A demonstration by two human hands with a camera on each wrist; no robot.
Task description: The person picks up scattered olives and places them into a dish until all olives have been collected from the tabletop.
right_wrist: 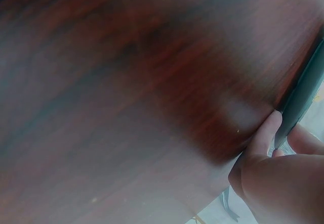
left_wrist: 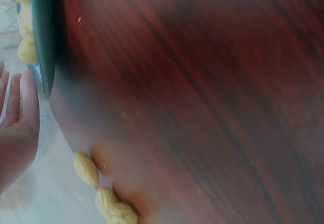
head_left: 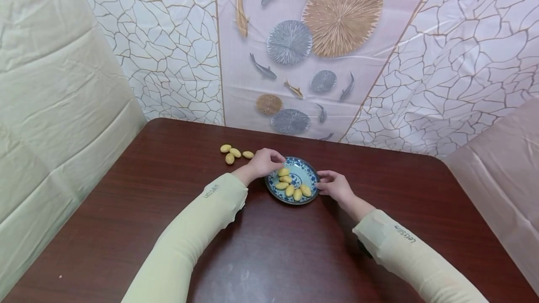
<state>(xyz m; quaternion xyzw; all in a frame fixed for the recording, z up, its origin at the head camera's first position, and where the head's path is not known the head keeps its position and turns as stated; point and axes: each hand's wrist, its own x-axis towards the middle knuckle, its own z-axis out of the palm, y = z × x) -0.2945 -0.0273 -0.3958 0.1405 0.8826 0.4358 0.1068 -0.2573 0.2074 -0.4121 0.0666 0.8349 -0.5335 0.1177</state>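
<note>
A round blue-and-white patterned plate (head_left: 310, 177) sits on the table with several yellow, oval, peanut-like pieces (head_left: 297, 194) along its left and front side. My left hand (head_left: 264, 162) reaches over the plate's left rim, fingertips just above the rearmost piece (head_left: 283, 172). In the left wrist view its fingers (left_wrist: 29, 100) are extended beside the plate (left_wrist: 44, 37), apart from the pieces. At the opposite side, my right hand (head_left: 336, 185) pinches the plate's rim. In the right wrist view, the thumb and a finger lie on either side of the plate's dark edge (right_wrist: 304, 85).
Several more yellow pieces (head_left: 235, 153) lie loose on the dark wooden table (head_left: 269, 247), behind and left of my left hand. A patterned cloth (head_left: 181, 50) hangs along the table's back edge, with plain pale cloth (head_left: 50, 106) at the left.
</note>
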